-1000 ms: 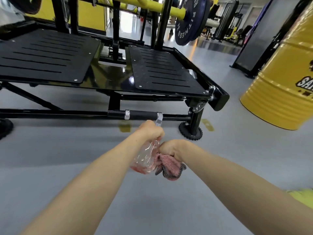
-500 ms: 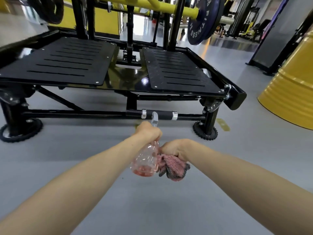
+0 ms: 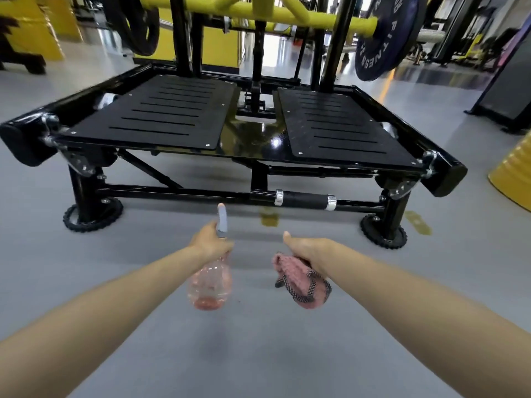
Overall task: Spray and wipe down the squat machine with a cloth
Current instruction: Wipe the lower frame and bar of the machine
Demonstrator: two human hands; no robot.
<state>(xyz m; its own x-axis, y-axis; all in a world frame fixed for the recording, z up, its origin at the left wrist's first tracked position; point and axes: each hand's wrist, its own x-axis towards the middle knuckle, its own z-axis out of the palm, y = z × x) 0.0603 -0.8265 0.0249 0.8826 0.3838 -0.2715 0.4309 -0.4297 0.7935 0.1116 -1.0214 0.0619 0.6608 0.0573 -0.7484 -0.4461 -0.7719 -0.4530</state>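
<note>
The squat machine (image 3: 253, 139) stands ahead of me: a black frame with two slotted foot plates, yellow upper bars and weight plates. My left hand (image 3: 209, 242) grips the neck of a clear spray bottle (image 3: 209, 285) with a little pink liquid in it; its grey nozzle points toward the machine. My right hand (image 3: 309, 249) holds a bunched pink cloth (image 3: 301, 282) with a dark trim, thumb raised. Both hands hover over the grey floor, short of the machine's lower front bar (image 3: 304, 200).
A yellow drum (image 3: 514, 168) stands at the right edge. A dark weight plate (image 3: 382, 38) hangs on the right of the yellow bar, another on the left (image 3: 140, 24). Black feet (image 3: 383, 232) rest on the floor. More gym equipment stands at the back right.
My hands have moved apart; the cloth no longer touches the bottle. My view has shifted left and closer, bringing the whole platform and its left foot into sight.
</note>
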